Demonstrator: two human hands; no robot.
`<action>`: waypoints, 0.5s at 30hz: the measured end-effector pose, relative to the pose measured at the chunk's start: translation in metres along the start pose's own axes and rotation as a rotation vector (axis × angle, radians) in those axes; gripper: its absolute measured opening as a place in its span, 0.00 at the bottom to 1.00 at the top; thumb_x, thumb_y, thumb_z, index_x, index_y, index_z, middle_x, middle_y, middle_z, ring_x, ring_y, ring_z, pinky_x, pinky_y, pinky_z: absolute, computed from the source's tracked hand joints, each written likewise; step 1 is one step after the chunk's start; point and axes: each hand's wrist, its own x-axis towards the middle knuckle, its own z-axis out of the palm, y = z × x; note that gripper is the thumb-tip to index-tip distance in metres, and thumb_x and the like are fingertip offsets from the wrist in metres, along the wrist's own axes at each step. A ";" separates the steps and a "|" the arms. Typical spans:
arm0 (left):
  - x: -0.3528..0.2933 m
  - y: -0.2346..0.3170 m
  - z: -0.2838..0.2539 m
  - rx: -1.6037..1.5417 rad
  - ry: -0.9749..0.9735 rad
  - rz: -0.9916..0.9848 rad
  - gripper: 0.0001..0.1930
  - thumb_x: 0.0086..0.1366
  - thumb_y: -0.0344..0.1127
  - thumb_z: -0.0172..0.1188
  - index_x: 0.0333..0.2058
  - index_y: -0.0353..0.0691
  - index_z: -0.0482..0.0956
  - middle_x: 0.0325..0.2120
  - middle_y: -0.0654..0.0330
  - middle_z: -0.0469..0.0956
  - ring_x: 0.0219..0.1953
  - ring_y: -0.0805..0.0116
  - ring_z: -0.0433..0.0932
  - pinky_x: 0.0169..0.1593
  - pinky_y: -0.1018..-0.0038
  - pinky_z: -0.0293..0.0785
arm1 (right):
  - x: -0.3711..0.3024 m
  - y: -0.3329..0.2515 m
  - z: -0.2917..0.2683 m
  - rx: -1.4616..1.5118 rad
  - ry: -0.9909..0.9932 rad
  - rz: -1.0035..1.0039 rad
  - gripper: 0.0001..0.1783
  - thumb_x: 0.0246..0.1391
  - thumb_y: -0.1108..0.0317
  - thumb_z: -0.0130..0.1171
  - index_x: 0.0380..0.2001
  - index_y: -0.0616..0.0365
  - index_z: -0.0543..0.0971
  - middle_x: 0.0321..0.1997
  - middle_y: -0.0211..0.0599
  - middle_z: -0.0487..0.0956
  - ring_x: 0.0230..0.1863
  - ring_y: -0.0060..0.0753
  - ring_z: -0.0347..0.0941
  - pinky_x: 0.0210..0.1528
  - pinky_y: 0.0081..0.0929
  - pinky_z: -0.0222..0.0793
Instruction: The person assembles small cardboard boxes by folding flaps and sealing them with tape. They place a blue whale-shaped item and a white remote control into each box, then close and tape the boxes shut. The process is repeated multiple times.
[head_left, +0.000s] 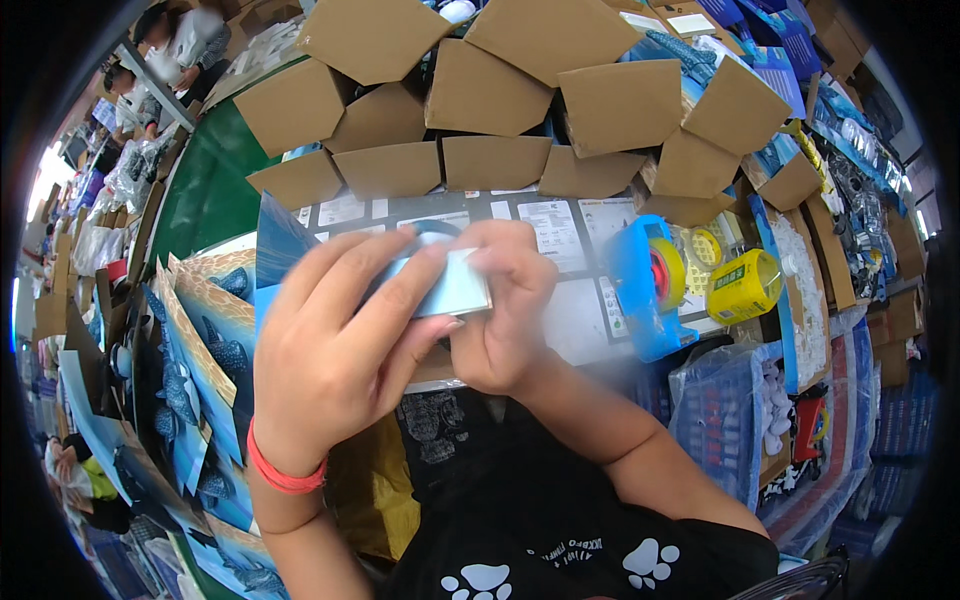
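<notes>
Both hands meet above the middle of the work table [570, 300]. My left hand [340, 330], with a coral band on its wrist, is closed on one side of a light-blue folded card piece [455, 286]. My right hand [505, 300] pinches the opposite edge of it, fingers curled and slightly blurred. A dark rounded edge shows behind the card; what it belongs to is hidden. Just behind my left hand stands a blue printed cardboard panel [285, 240]; I cannot tell whether it joins the held piece.
Open brown cartons [490, 90] line the table's far side. To the right are a blue tape dispenser [640, 290] and a yellow container [744, 287]. Printed backing cards with blue shark-like toys [180, 385] stack at left. A plastic-lined blue crate [715, 420] stands lower right. Other people sit far left.
</notes>
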 end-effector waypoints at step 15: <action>-0.011 -0.009 0.023 0.028 0.134 0.030 0.22 0.58 0.46 0.68 0.49 0.40 0.85 0.36 0.59 0.82 0.33 0.59 0.76 0.40 0.67 0.71 | 0.003 -0.006 -0.013 -0.065 -0.064 -0.014 0.43 0.45 0.71 0.70 0.61 0.58 0.58 0.55 0.49 0.64 0.52 0.46 0.66 0.55 0.41 0.66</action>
